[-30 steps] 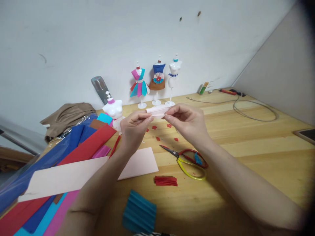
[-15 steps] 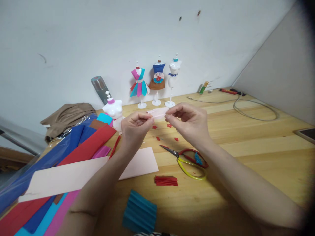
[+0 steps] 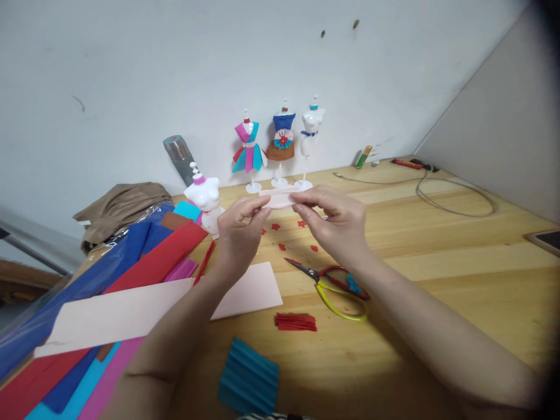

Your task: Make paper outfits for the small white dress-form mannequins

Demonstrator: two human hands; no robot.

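Between my two hands, raised over the middle of the table, is a small pale pink strip of crepe paper (image 3: 279, 200) with a fold along its lower edge. My left hand (image 3: 243, 230) pinches its left end between thumb and forefinger. The right end is pinched in the same way by my right hand (image 3: 335, 219). Small red paper flowers (image 3: 282, 247) lie on the wood below. Scissors (image 3: 321, 283) with one red and one yellow handle rest open under my right forearm. A pleated red paper piece (image 3: 296, 322) and a pleated teal paper piece (image 3: 249, 376) lie nearer me.
Three small dress-form stands (image 3: 280, 143) line the wall, and another white mannequin (image 3: 203, 192) stands left of them. Coloured paper sheets (image 3: 157, 256) overlap on the left beside a brown cloth (image 3: 122, 207). A bottle (image 3: 179, 157), a grey cable (image 3: 437, 204) and a glue stick (image 3: 363, 157) are farther back.
The pink paper strip has tilted and its folded lower edge now shows more thickly. My fingers have shifted slightly along it; both hands still pinch it.
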